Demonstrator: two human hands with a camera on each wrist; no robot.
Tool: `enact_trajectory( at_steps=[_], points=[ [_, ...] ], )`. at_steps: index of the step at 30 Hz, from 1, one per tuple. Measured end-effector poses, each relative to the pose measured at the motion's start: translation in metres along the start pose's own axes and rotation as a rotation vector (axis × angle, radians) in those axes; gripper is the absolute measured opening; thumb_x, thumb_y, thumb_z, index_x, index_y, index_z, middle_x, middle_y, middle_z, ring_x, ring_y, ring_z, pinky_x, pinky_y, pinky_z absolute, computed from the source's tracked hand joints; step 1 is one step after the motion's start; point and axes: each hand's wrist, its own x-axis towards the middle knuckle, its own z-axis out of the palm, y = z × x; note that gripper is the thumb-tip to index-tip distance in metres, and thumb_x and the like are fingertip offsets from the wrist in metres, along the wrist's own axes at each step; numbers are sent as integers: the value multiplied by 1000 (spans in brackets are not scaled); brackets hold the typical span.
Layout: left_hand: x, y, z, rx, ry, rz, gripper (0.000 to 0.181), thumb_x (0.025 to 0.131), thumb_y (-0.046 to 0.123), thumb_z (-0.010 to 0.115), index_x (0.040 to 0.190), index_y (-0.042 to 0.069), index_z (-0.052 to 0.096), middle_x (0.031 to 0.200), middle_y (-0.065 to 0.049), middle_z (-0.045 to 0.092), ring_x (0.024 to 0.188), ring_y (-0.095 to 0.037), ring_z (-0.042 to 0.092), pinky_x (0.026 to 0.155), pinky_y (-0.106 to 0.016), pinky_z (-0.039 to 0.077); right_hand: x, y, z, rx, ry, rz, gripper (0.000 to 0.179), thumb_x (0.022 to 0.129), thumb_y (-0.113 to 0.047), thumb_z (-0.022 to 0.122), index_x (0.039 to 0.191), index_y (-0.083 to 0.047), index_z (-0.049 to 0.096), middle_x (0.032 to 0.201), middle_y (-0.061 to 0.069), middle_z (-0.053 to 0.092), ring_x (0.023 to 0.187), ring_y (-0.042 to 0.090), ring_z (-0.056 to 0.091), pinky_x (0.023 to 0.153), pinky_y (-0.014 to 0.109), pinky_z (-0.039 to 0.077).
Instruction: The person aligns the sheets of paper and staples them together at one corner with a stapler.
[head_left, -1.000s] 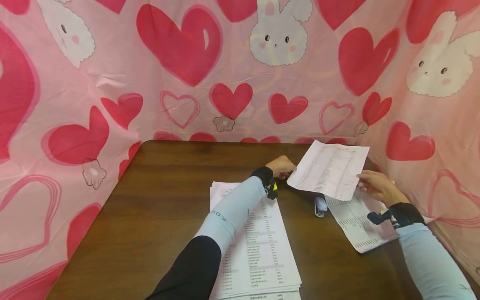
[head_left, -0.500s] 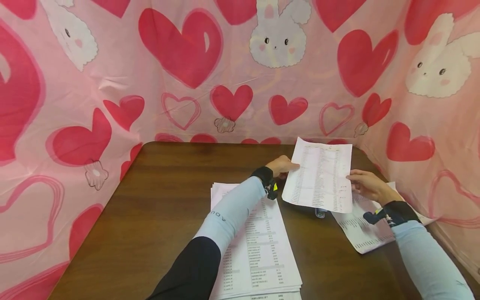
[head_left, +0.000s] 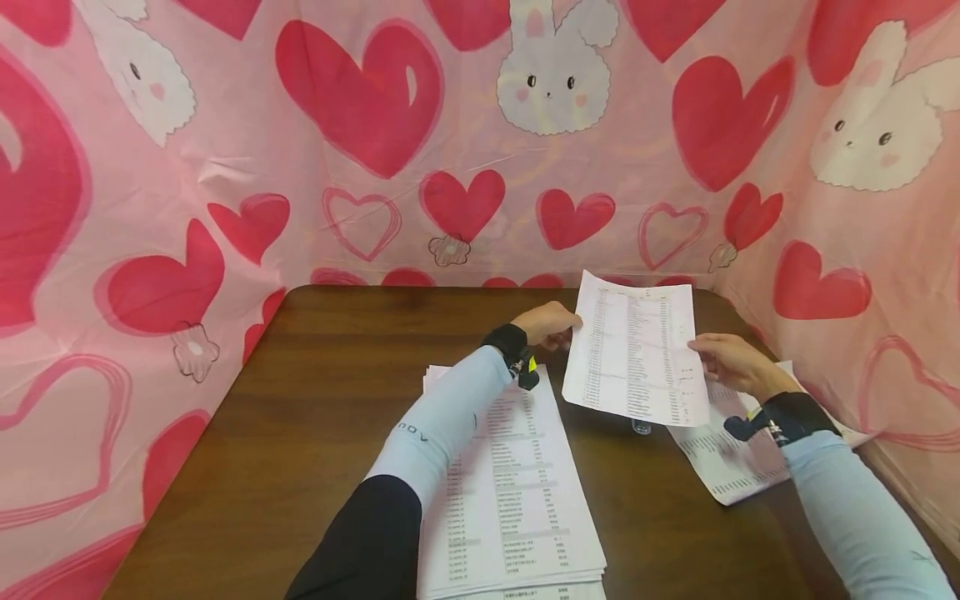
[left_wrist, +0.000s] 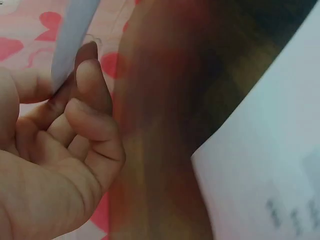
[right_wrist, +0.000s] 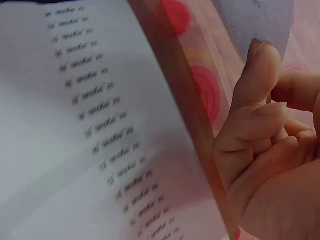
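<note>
A printed sheet of paper (head_left: 630, 350) is raised over the right half of the table, tilted toward the head camera. My left hand (head_left: 549, 323) pinches its left edge between thumb and fingers; the left wrist view shows the sheet's edge (left_wrist: 75, 40) at the fingertips. On the opposite side, my right hand (head_left: 731, 362) pinches the right edge, and the right wrist view shows that part of the sheet (right_wrist: 260, 25) above the thumb. Behind the sheet's lower edge a small stapler (head_left: 641, 427) is mostly hidden. Other printed papers (head_left: 720, 467) lie under my right hand.
A stack of printed sheets (head_left: 525, 517) lies on the brown wooden table (head_left: 315, 400) below my left forearm. Pink cloth with hearts and rabbits (head_left: 465, 108) hangs behind and along both sides of the table.
The sheet has moved left and become more upright, now covering most of the stapler. My right hand has shifted slightly left with it; my left hand has moved a little left too.
</note>
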Motion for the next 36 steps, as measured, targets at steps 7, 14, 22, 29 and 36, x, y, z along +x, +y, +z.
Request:
enact_trajectory(
  at_steps=[7, 14, 22, 29, 36],
  points=[
    [-7, 0, -30, -12, -108, -11, 19, 94, 24, 60, 97, 9, 72, 74, -7, 64, 60, -20, 56, 57, -29, 47, 3, -13, 12, -98, -43, -21, 16, 100, -34, 54, 93, -32, 69, 93, -12, 71, 85, 13, 66, 72, 22, 47],
    [-27, 3, -61, 5, -150, 17, 21, 93, 26, 62, 92, 7, 72, 69, -5, 57, 58, -18, 51, 55, -26, 43, 4, -34, 27, -151, -56, -3, 15, 98, -39, 57, 100, -28, 67, 95, -10, 72, 86, 17, 68, 78, 31, 54],
    [-52, 2, -89, 0, -197, 77, 21, 93, 25, 64, 95, 6, 73, 69, -5, 59, 57, -17, 50, 53, -24, 40, 7, -51, 45, -155, -75, -49, 15, 97, -36, 59, 97, -29, 72, 95, -7, 74, 75, 13, 64, 55, 18, 41],
    [-74, -3, -111, 45, -263, 134, 23, 95, 26, 64, 88, 5, 73, 68, -6, 58, 58, -17, 50, 54, -25, 40, 5, -59, 65, -107, -168, -86, 15, 99, -28, 57, 103, -25, 72, 97, -3, 74, 65, 11, 61, 53, 17, 41],
    [-93, -19, -137, 31, -333, 139, 36, 95, 26, 65, 87, -9, 64, 66, -9, 54, 55, -19, 45, 56, -27, 40, 6, -68, 92, -69, -253, -106, 15, 100, -24, 56, 108, -20, 68, 99, -1, 74, 60, 11, 59, 52, 17, 42]
  ],
)
